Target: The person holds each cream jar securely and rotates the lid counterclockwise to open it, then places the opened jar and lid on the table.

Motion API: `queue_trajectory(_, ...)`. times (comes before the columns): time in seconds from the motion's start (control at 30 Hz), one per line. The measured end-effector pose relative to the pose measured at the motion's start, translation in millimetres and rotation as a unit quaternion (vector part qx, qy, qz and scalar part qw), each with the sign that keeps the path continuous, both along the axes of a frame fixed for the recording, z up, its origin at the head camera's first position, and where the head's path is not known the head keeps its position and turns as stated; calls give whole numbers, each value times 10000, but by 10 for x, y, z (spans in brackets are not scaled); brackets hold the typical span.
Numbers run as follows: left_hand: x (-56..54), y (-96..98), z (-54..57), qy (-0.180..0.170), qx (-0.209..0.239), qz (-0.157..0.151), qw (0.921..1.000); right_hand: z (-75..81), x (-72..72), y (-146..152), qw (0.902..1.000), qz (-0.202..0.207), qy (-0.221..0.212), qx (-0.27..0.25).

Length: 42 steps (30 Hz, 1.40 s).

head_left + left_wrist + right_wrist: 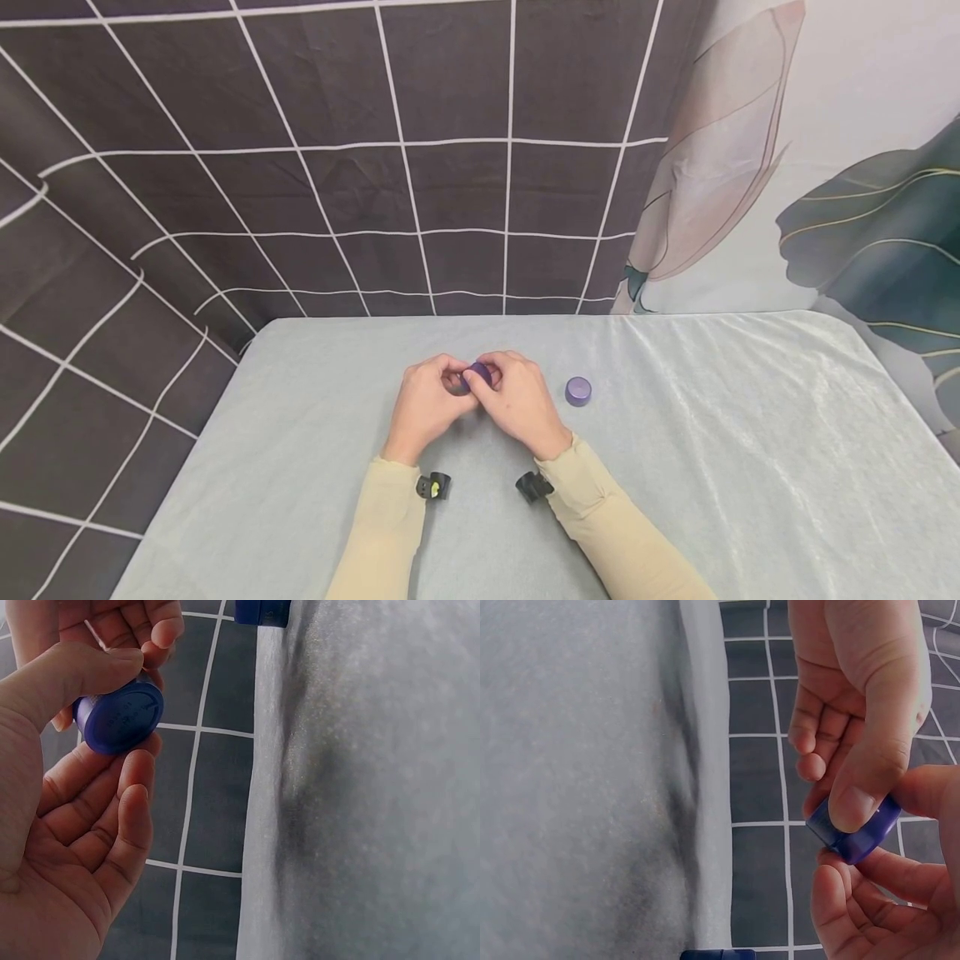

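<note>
A small round purple jar or cap (478,372), its exact kind unclear, is held between both hands above the cloth. My left hand (429,402) grips it from the left with thumb and fingers. From the other side my right hand (522,406) pinches it, its thumb across the near side. One flat round face with faint raised marks (124,717) shows in the left wrist view. The right wrist view shows its side (864,841), partly under a thumb. A similar purple round piece (578,391) sits on the table, right of the right hand.
A pale grey cloth (720,467) covers the table. Behind and to the left hangs a dark curtain with a white grid (450,183). A leaf-patterned curtain (735,150) hangs at the right. Black wrist straps (534,487) show at the sleeves.
</note>
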<state>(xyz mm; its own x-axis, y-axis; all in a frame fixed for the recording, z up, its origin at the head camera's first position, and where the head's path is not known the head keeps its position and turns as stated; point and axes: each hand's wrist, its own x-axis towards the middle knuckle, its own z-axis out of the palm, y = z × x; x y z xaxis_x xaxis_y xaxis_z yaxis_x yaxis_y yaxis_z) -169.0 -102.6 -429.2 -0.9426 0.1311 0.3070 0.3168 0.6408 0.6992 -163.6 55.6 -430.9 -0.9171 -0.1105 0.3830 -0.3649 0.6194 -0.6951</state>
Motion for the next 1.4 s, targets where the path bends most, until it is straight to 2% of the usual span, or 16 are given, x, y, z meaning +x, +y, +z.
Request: queue_trajectory(1.4, -4, -9, -8, 14, -24, -15, 10000, 23, -23, 31, 9993, 291, -21, 212)
